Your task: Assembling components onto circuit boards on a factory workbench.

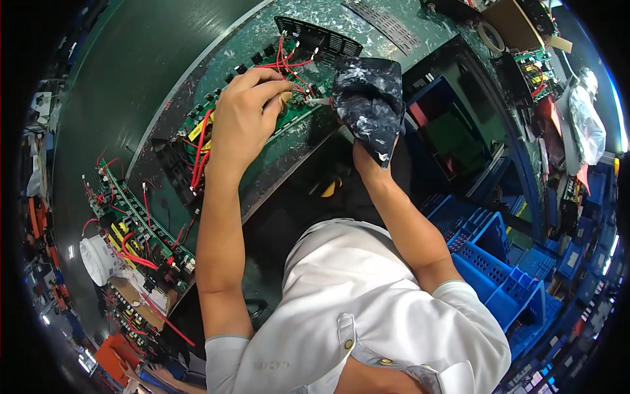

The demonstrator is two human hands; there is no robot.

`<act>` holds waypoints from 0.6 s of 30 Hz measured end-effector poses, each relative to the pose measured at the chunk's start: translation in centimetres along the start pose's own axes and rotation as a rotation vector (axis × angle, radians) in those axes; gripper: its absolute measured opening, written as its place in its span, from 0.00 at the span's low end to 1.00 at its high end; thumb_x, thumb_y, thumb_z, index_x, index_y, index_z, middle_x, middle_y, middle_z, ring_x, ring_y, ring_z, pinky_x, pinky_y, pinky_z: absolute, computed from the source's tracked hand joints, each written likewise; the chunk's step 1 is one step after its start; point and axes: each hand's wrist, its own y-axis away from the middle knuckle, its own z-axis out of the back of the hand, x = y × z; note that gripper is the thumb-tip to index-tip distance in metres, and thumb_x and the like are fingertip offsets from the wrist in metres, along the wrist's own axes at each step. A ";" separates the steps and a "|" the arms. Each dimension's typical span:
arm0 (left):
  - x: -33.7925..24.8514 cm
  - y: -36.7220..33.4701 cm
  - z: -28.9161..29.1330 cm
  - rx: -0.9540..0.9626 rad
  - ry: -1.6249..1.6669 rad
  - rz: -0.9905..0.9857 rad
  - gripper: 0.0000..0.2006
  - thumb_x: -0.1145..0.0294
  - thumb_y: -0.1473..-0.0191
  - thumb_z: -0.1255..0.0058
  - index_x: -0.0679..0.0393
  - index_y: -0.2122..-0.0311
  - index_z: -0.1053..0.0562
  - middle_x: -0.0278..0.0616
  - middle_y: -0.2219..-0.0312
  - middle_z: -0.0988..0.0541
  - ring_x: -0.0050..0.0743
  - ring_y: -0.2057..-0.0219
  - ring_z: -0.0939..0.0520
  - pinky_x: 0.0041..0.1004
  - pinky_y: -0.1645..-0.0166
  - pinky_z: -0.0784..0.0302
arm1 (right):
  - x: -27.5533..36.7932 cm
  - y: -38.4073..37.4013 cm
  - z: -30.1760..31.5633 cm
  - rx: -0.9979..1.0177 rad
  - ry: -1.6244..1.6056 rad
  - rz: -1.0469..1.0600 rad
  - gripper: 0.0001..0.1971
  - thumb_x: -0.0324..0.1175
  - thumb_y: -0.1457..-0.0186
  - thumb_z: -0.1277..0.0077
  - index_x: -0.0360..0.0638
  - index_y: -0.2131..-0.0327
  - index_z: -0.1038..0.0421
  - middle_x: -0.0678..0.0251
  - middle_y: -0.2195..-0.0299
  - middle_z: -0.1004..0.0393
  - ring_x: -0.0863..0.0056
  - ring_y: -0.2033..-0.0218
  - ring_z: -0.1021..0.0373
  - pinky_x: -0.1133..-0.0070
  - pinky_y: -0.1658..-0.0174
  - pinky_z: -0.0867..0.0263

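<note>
My left hand [246, 111] reaches over a long green circuit board [303, 113], its fingers bent together near small parts. A small tan-yellow piece [285, 100] shows at its fingertips; I cannot tell what it is. My right hand, mostly hidden, grips a black bag [369, 98] smeared with white paste. From the bag's left side a pale, narrow nozzle [319, 101] points at the board, close to my left fingertips. Red wires [283, 60] rise from the board's far end, and thicker red wires [201, 154] lie beside my left wrist.
A black slotted panel [321, 38] stands behind the board on the paint-marked green bench [246, 43]. More wired boards [134, 226] lie at left, by a white container [98, 259]. A dark frame [518, 157] stands at right, above blue plastic crates [489, 276]. A tape roll [491, 38] sits far right.
</note>
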 end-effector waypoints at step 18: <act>-0.2 -0.2 0.0 0.015 0.024 0.018 0.09 0.72 0.48 0.43 0.59 0.61 0.20 0.40 0.62 0.21 0.40 0.61 0.21 0.33 0.57 0.26 | -1.3 0.4 -0.2 -0.023 -0.265 0.049 0.20 0.19 0.40 0.55 0.41 0.44 0.40 0.61 0.49 0.32 0.70 0.48 0.33 0.73 0.42 0.36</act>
